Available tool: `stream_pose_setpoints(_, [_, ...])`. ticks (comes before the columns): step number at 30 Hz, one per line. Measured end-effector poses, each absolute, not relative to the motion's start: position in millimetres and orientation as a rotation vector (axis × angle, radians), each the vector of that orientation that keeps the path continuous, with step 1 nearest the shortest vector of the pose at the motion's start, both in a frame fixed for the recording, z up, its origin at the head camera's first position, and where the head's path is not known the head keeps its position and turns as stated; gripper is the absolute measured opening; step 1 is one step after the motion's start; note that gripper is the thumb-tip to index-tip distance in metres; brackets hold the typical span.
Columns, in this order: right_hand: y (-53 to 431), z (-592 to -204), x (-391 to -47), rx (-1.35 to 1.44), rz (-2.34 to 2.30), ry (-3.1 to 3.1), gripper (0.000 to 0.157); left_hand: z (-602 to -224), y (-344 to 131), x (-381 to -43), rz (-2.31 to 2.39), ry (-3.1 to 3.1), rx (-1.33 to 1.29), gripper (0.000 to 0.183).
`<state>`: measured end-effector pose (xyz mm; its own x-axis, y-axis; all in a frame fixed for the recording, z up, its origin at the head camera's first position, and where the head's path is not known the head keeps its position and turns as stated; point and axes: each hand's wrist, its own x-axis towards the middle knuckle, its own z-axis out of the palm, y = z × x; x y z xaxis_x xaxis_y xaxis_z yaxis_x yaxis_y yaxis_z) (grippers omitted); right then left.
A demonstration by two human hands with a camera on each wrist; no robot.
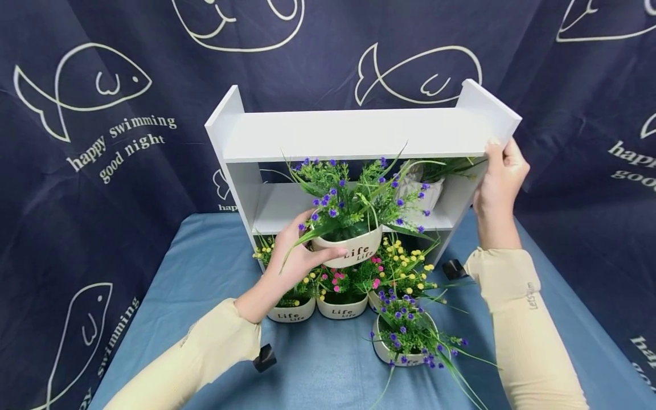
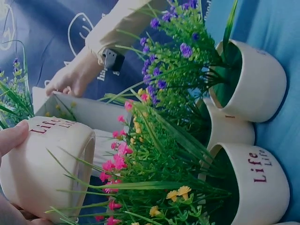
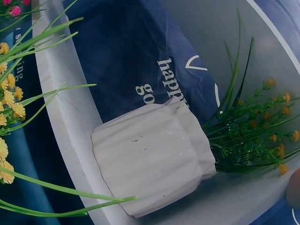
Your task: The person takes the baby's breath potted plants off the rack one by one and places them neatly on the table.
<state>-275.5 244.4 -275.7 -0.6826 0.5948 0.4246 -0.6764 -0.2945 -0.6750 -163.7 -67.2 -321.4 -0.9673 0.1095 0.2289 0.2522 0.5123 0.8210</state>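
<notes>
In the head view my left hand holds a white oval flowerpot with purple flowers, raised in front of the white shelf unit. The thumb lies across the pot's front, beside the lettering "Life"; the other fingers are partly hidden behind it. At the upper right, my right hand grips the side panel of the shelf unit just under its top board. A white fluted pot with orange flowers stands on the middle shelf at its right end, partly covered by the purple flowers in the head view.
Below, in front of the shelf unit, a pot with yellow flowers and one with pink flowers stand side by side. Another yellow-flowered plant is to their right, behind a purple-flowered pot. A blue cloth covers the table.
</notes>
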Motion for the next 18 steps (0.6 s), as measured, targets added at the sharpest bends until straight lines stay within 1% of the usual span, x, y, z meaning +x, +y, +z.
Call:
stream_pose_setpoints(9, [243.9, -275.6, -277.9, 0.129, 2.025, -1.125, 0.025, -324.4, -75.8, -145.4, -1.473, -2.611, -0.268, 0.1])
stream_pose_setpoints(18, [244.5, -275.2, -276.8, 0.112, 2.042, -1.119, 0.024, -326.6, -83.1, -127.8, -1.333, -2.573, -0.366, 0.094])
